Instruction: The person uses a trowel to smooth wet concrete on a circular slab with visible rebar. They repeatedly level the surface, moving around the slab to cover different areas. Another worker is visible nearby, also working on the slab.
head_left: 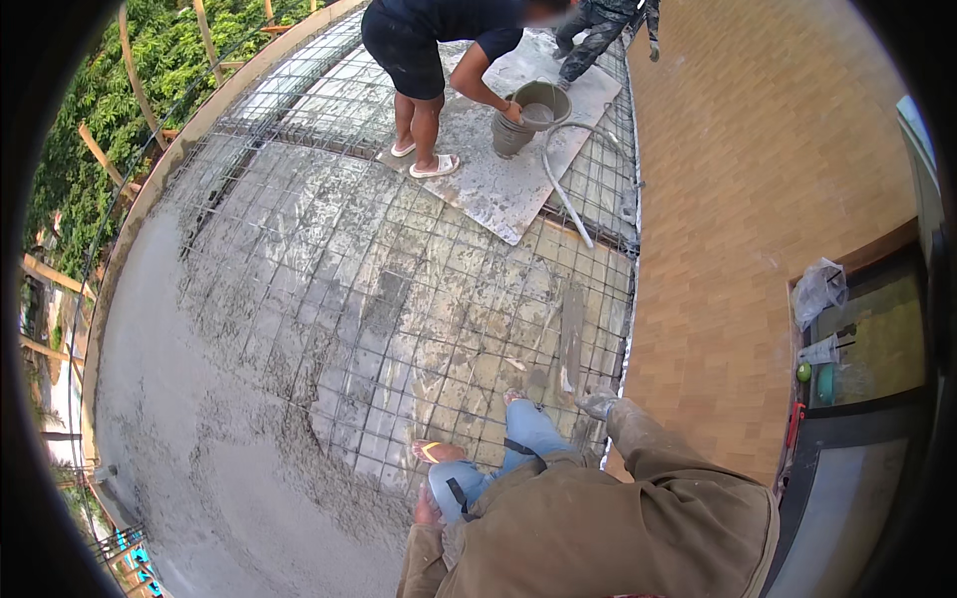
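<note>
Beside my right shin, my right hand (598,402), grey with cement, is closed at the near end of a long, narrow grey board (571,334). The board points away from me over the steel rebar mesh (474,299). Next to my left knee hangs my left hand (427,508), partly hidden by my leg and sleeve; its fingers are not clear. Wet concrete (219,419) spreads over the mesh on my left, with a rough edge close to my left foot.
Ahead, a person in dark clothes (429,90) grips a bucket (520,118) on a flat sheet (488,204). Another person (598,35) stands beyond. A pale hose (568,194) lies nearby. A tiled wall (718,249) borders the right, a raised edge (125,239) the left.
</note>
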A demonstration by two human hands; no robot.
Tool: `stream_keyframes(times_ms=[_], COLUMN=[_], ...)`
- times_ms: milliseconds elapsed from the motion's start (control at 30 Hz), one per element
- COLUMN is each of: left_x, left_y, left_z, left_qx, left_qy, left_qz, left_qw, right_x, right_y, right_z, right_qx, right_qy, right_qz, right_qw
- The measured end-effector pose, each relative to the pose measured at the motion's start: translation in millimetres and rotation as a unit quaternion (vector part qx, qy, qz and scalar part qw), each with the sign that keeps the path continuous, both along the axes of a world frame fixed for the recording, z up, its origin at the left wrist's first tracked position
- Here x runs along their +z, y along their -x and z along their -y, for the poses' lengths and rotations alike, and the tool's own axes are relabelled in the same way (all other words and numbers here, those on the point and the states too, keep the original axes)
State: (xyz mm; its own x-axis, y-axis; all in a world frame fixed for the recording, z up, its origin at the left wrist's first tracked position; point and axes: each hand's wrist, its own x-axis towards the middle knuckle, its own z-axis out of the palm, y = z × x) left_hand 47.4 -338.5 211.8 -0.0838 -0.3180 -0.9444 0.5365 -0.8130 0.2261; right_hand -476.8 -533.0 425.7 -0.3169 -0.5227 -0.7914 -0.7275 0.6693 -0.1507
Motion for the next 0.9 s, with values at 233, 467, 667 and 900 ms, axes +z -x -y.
stream_keyframes(times_ms=[233, 467, 667, 900], left_x=[28, 129, 118, 110], left_y=[-113, -116, -53, 12], left_z=[206, 200, 41, 50], left_qx=[-0.025, -0.166, -0.453, -0.378], left_qy=[0.27, 0.061, -0.17, -0.261], left_qz=[0.222, 0.293, 0.266, 0.257], left_qw=[0.937, 0.94, 0.834, 0.85], right_x=[5, -71, -187, -439], right_y=[0, 46, 82, 160], right_z=[-81, -49, 21, 30], right_qx=[0.054, -0.004, -0.19, -0.226], right_qy=[-0.097, -0.091, -0.082, 0.068], right_qz=[-0.03, -0.004, 0.074, 0.087], right_qw=[0.993, 0.996, 0.976, 0.968])
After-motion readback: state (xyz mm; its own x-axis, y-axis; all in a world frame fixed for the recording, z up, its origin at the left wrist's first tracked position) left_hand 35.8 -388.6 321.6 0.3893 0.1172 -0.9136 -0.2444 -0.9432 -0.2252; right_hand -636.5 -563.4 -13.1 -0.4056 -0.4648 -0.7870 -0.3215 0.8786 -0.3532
